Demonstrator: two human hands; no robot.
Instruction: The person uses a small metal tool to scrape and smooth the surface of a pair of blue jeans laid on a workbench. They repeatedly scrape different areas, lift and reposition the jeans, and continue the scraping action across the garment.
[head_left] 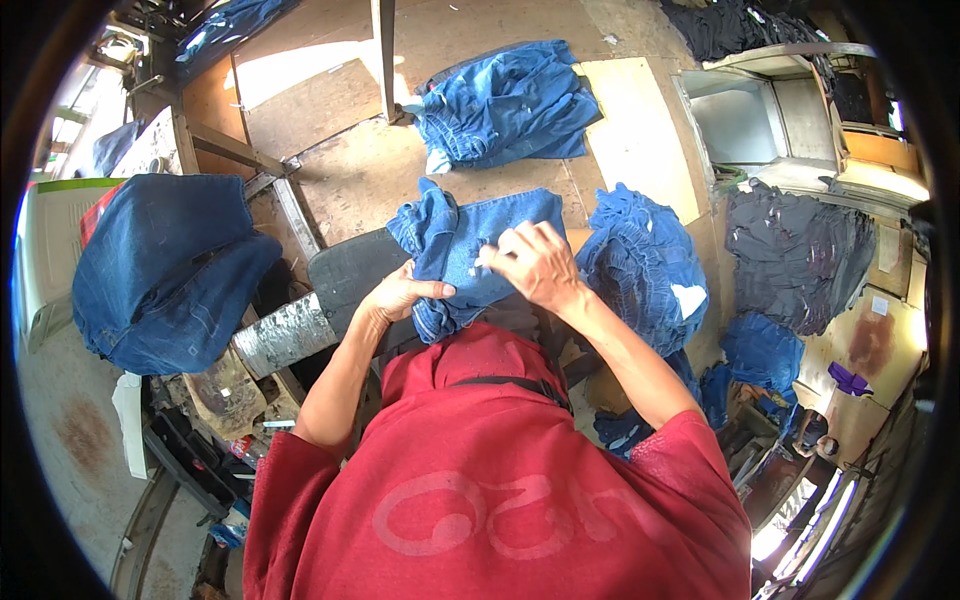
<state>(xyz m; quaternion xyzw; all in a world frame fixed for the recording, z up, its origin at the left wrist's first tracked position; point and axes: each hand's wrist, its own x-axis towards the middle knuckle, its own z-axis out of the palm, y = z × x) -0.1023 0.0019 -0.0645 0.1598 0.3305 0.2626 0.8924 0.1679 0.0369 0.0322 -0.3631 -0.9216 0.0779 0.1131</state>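
A folded piece of blue denim clothing (515,212) lies in front of me, over my lap and a dark padded board (350,268). My left hand (395,294) grips its left side, with the thumb on top of the cloth and the fingers partly under it. Over the right half of the denim, my right hand (535,265) is closed in a pinch. Small whitish bits show at its fingertips against the cloth; what they are is too small to tell. Part of the garment's lower edge is hidden by my left hand and shirt.
Right of my right hand sits a heap of blue denim garments (645,255). Ahead lies another denim pile (505,105) beside a metal post (384,60). Denim drapes at left (170,270); black garments (795,250) lie at right. A silvery taped bar (285,335) runs near my left forearm.
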